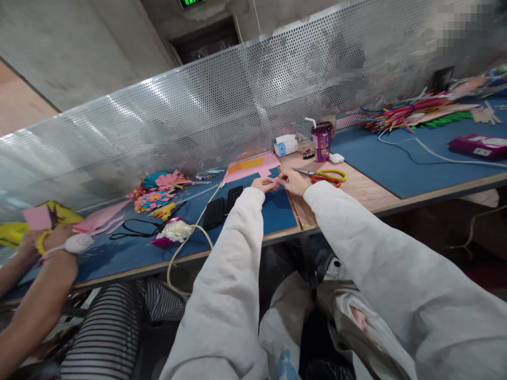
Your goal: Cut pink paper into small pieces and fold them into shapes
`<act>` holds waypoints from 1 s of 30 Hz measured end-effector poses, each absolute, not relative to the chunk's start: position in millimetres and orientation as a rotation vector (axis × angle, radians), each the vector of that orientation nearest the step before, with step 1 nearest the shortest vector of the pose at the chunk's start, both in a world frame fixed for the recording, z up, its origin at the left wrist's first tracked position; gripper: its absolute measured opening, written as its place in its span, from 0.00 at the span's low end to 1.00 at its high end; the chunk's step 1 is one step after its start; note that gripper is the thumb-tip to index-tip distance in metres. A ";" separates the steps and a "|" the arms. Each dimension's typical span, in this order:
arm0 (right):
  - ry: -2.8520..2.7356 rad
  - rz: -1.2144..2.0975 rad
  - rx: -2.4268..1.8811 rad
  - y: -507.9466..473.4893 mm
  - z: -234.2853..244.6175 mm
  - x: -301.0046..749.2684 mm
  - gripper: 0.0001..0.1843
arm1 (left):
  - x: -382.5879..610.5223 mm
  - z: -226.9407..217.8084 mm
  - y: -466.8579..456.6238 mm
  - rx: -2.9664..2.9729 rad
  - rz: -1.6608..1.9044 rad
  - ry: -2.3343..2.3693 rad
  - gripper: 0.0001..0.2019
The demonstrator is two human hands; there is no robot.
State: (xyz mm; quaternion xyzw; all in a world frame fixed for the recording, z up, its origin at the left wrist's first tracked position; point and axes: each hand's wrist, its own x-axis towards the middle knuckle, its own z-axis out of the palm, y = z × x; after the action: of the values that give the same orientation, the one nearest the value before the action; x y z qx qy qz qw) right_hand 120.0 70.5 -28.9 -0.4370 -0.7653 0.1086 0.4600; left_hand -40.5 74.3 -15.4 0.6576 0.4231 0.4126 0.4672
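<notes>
Pink material, paper by its look, is showing as a small piece (pixel 274 180) at the fingertips of two hands, just over the right edge of a blue mat (pixel 273 214). The left hand (pixel 263 183) is pinching it with bunched fingers; the right hand (pixel 293 181) is gripping it from the other side, the fingers hiding most of its shape. Being so small, the piece could be creasing askew or tearing if the hands were pulling unevenly, and a loose pinch could be letting it drop. Beyond the hands, a larger pink sheet (pixel 233 174) is lying under an orange sheet (pixel 246 165). Just beside the right hand, scissors (pixel 334 173) are resting with metal pointing towards the knuckles; a careless sideways sweep could be nicking skin. Farther back, a purple cup (pixel 322 143) with a straw is standing on the wood, where a knock could be wetting the paper. To the left, two dark phones (pixel 214 213) are lying near a pale cable (pixel 174 264), which is looping over the table's edge and could be snagging a sleeve. Farther left, a co-worker's arms (pixel 59 264) are reaching over the table among pink strips.
</notes>
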 end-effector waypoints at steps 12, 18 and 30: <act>-1.955 0.199 -0.994 64.2 -23.3 121.8 0.10 | -40.2 -12.6 74.2 1.641 0.950 1.062 0.22; -1.944 0.176 -1.002 63.2 -20.8 121.1 0.10 | -39.0 -10.5 73.8 1.621 0.986 1.061 0.21; -1.979 0.054 -0.933 61.0 -19.1 122.0 0.09 | -37.6 -6.5 72.6 1.504 1.006 1.058 0.20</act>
State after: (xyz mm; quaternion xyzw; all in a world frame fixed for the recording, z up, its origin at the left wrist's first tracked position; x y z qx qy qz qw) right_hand 122.0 61.0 -19.1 -0.3787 -0.8036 0.0219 0.4586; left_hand -37.6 72.6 -6.5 0.6218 0.4373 0.4157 0.4993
